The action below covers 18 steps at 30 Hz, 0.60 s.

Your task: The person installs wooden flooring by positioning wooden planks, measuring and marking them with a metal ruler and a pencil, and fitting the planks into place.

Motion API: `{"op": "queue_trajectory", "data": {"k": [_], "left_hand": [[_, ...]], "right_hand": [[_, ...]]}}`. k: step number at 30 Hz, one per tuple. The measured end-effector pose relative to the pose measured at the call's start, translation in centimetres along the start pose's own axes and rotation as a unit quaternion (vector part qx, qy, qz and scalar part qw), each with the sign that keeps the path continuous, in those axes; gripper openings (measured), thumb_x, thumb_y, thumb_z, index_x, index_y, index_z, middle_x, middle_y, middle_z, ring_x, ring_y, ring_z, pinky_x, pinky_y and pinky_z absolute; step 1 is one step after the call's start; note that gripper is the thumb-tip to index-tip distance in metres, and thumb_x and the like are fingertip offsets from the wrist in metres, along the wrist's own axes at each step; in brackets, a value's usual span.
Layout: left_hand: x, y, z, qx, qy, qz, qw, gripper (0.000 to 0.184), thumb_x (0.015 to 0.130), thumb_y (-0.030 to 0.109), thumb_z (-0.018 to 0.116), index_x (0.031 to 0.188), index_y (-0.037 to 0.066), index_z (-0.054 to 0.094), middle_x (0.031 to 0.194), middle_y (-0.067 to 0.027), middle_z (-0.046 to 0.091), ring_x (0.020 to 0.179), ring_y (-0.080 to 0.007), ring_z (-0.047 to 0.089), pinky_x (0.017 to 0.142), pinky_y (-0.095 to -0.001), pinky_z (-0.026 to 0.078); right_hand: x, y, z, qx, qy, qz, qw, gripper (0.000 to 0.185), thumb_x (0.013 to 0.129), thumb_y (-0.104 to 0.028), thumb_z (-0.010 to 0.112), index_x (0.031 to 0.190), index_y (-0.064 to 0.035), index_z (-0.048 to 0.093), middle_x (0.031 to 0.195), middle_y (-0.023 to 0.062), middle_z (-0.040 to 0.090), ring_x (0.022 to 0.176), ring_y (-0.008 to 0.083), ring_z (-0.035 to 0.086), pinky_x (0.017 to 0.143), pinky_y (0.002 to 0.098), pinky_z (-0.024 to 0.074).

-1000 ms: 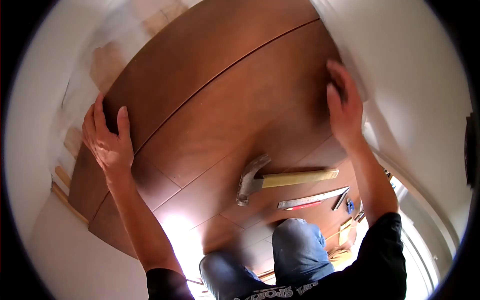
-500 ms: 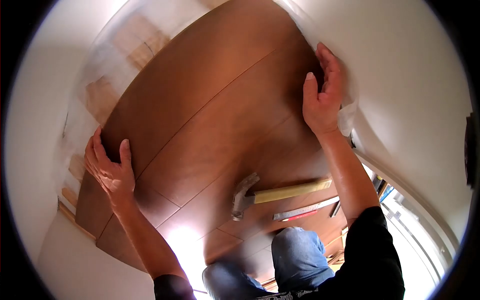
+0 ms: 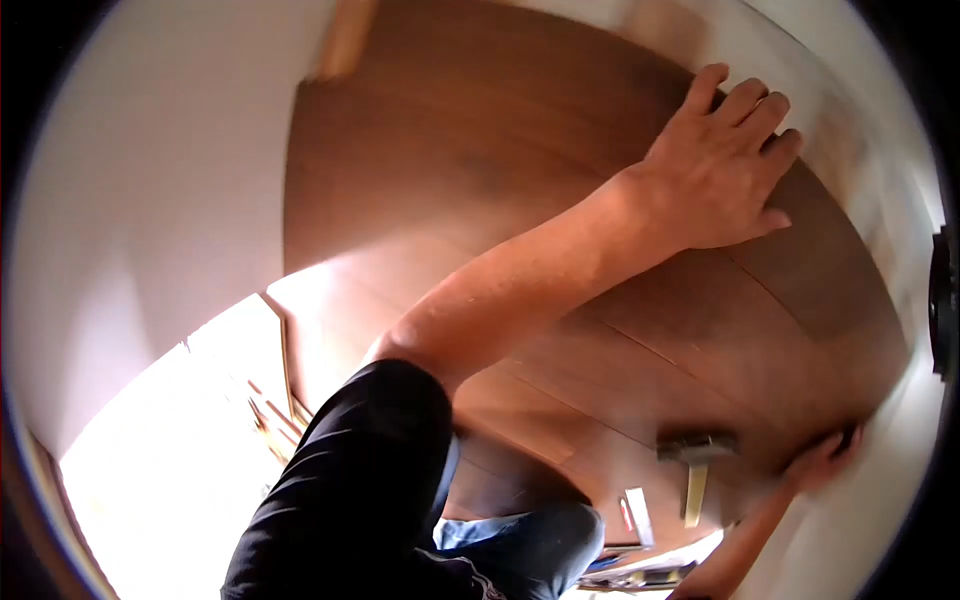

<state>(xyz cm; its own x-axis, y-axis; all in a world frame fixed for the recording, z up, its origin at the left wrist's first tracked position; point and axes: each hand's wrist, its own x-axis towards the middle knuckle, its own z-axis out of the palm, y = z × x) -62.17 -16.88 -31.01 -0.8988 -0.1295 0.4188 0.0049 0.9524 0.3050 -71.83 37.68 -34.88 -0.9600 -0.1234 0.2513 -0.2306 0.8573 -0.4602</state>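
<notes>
My left hand (image 3: 725, 165) reaches across to the far edge of the brown floorboards (image 3: 480, 130). Its fingers are spread, with the tips bent over the outer board's edge and the palm over the board. At the lower right, my right hand (image 3: 825, 462) is near the end of the boards by the wall, somewhat blurred, its thumb and fingers apart. Closest to that hand lies a claw hammer (image 3: 695, 490) with a yellow handle. Beside the hammer are a pale flat ruler-like strip (image 3: 638, 518) and a thin red stick, perhaps a pencil (image 3: 626, 514).
White walls (image 3: 180, 170) rise on the left and along the right. Past the boards' outer edge runs a pale strip of base with wooden pieces (image 3: 665, 25). Several thin wood strips (image 3: 275, 410) lie at the bright left side. My knee (image 3: 555, 540) rests low in view.
My view has swung round, so the boards and tools appear turned. My left hand has shifted along the board's edge, and my arm now stretches across the boards. The hammer still lies on the floor.
</notes>
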Motion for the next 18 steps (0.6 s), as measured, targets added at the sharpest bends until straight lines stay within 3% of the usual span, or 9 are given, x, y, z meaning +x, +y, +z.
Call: {"op": "queue_trajectory", "data": {"k": [4,5,7,9,12,15,16,17,18], "left_hand": [[-2.9,-11.3,-5.0,0.085,-0.006,-0.148,0.985,0.055,0.093,0.056,0.071,0.128,0.013,0.074,0.138,-0.0135,0.063,0.136,-0.0327,0.052,0.121,-0.0526,0.032],[-3.5,-12.3,-5.9,0.09,0.003,-0.16,0.983,0.055,0.093,0.056,0.071,0.128,0.013,0.074,0.138,-0.0135,0.063,0.136,-0.0327,0.052,0.121,-0.0526,0.032],[-4.1,-11.7,-6.5,0.002,-0.102,-0.114,0.988,0.052,0.097,0.054,0.066,0.129,0.013,0.075,0.137,-0.0118,0.064,0.137,-0.0315,0.052,0.122,-0.0492,0.031],[-4.8,-11.8,-6.1,0.029,-0.058,-0.127,0.99,0.048,0.1,0.05,0.062,0.129,0.014,0.076,0.139,-0.012,0.064,0.135,-0.0312,0.052,0.122,-0.0481,0.032],[-4.8,-12.3,-6.8,0.025,-0.027,-0.11,0.993,0.04,0.101,0.041,0.061,0.126,0.013,0.077,0.139,-0.0132,0.064,0.133,-0.0315,0.053,0.122,-0.0491,0.032],[-4.7,-12.9,-8.6,0.007,-0.021,-0.135,0.991,0.035,0.1,0.032,0.061,0.124,0.012,0.077,0.137,-0.0142,0.064,0.13,-0.033,0.054,0.122,-0.0516,0.031],[-4.7,-13.0,-8.2,-0.002,0.015,-0.15,0.989,0.033,0.097,0.026,0.063,0.121,0.01,0.078,0.134,-0.0126,0.065,0.129,-0.0334,0.054,0.123,-0.0535,0.03],[-4.7,-13.3,-8.1,-0.006,0.022,-0.154,0.988,0.033,0.097,0.026,0.063,0.121,0.01,0.078,0.134,-0.0126,0.065,0.129,-0.0334,0.054,0.123,-0.0535,0.03],[-4.7,-13.3,-8.2,-0.016,0.015,-0.155,0.988,0.032,0.096,0.026,0.063,0.119,0.01,0.079,0.134,-0.012,0.066,0.128,-0.033,0.054,0.122,-0.0529,0.03]], "right_hand": [[-0.2,-1.8,-0.2,-0.04,-0.027,-0.03,0.998,0.047,0.111,-0.022,0.05,0.15,0.0039,0.054,0.156,0.0229,0.053,0.14,0.036,0.053,0.119,0.0433,0.0421],[0.1,-1.2,-0.2,-0.037,-0.023,-0.031,0.999,0.046,0.11,-0.017,0.051,0.151,0.0037,0.054,0.154,0.0235,0.056,0.139,0.0349,0.055,0.118,0.0424,0.0427],[0.4,1.3,-0.7,-0.043,-0.037,-0.034,0.998,0.046,0.11,-0.016,0.051,0.151,0.0044,0.053,0.153,0.0241,0.057,0.138,0.0357,0.056,0.117,0.0428,0.0435],[0.6,0.5,-0.7,-0.057,-0.047,-0.038,0.997,0.046,0.109,-0.015,0.05,0.15,0.005,0.053,0.152,0.0247,0.057,0.137,0.0365,0.056,0.116,0.0432,0.0444],[0.8,-4.2,-0.8,-0.075,-0.064,0.112,0.989,0.047,0.107,-0.013,0.045,0.148,0.0057,0.054,0.149,0.0263,0.059,0.128,0.0398,0.06,0.113,0.0451,0.047],[0.7,-6.6,-0.6,-0.083,-0.085,0.022,0.993,0.047,0.103,-0.011,0.045,0.146,0.0055,0.056,0.149,0.0241,0.059,0.129,0.0383,0.059,0.111,0.0438,0.048],[1.0,-9.2,0.3,-0.09,-0.083,-0.034,0.992,0.047,0.101,-0.008,0.046,0.145,0.0037,0.057,0.149,0.0217,0.058,0.13,0.0368,0.058,0.11,0.0421,0.0486],[1.1,-12.3,1.7,-0.093,-0.067,-0.166,0.979,0.047,0.101,-0.008,0.047,0.146,0.0018,0.057,0.151,0.0216,0.055,0.132,0.0364,0.056,0.11,0.0416,0.0483],[0.9,-16.9,3.2,-0.071,-0.079,-0.11,0.988,0.048,0.101,-0.009,0.047,0.146,0.0011,0.058,0.152,0.0224,0.055,0.132,0.0364,0.057,0.111,0.0417,0.0477]]}}
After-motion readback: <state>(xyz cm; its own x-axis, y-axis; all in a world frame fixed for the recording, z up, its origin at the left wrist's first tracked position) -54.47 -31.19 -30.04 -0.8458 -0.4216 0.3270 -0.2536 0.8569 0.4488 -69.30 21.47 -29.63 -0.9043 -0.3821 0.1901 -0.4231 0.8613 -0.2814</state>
